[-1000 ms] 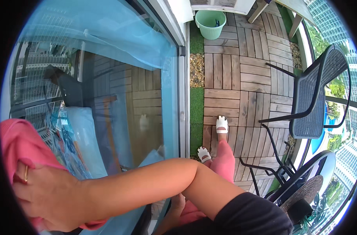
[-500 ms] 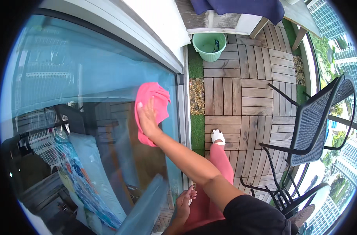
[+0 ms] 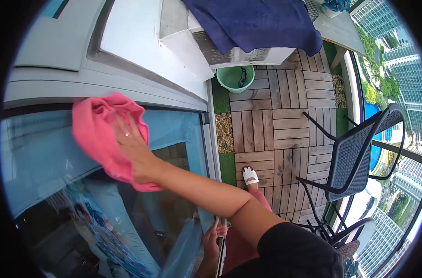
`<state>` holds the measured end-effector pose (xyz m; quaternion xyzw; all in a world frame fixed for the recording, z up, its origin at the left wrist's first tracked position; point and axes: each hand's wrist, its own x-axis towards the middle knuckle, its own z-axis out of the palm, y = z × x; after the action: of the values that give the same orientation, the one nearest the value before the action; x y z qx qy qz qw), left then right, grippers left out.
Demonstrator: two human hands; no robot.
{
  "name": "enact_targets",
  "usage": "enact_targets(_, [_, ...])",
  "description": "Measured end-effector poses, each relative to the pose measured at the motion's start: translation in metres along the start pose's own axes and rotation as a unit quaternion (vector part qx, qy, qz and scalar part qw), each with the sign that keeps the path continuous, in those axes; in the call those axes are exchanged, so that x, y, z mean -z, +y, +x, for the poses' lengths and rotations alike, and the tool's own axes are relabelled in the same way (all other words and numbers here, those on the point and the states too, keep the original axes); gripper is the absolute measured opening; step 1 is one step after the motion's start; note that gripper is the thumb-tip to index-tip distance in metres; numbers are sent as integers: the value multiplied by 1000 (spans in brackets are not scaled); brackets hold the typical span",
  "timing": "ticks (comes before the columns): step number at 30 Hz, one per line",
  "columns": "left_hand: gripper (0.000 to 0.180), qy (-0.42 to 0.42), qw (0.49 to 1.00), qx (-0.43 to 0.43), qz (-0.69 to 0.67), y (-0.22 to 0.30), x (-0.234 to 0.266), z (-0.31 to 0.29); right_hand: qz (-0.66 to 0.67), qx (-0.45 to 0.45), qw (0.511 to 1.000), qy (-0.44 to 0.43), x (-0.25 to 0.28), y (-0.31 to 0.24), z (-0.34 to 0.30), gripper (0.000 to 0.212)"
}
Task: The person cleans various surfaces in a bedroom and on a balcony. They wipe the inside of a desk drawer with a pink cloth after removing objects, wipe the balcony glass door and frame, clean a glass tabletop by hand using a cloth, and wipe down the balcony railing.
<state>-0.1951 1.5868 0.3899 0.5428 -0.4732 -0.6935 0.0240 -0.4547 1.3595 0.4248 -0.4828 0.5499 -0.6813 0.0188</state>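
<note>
My right hand point(image 3: 136, 153) lies with its fingers spread over a bunched pink cloth point(image 3: 91, 132). It presses the cloth against the upper part of a glass door point(image 3: 171, 129), next to the grey top frame point(image 3: 49, 90). Lower down, close to my body, my left hand point(image 3: 212, 235) has its fingers curled at the door's narrow side edge point(image 3: 222, 252). Parts of that grip are hidden. Bluish fabric and bedding show behind the glass, mixed with reflections.
A light green bucket point(image 3: 236, 88) with a dark item inside stands under a ledge draped with a navy cloth point(image 3: 262, 30). At right is a dark woven chair point(image 3: 359, 148) beside the railing. My white-sandaled foot point(image 3: 250, 176) is on wooden deck tiles point(image 3: 289, 123), near pebbles point(image 3: 224, 132).
My right hand has slid the pink cloth leftward over the glass, up to the frame. The whole view has shifted too. My left hand stays at the door edge.
</note>
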Motion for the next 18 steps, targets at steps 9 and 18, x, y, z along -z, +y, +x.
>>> enact_targets(9, [49,18,997,-44,61,8,-47,78,-73,-570,809,-124,32,226,-222,53])
enact_targets(18, [48,-64,737,-555,381,310,-288,206,-282,-691,658,-100,270,15,-309,28])
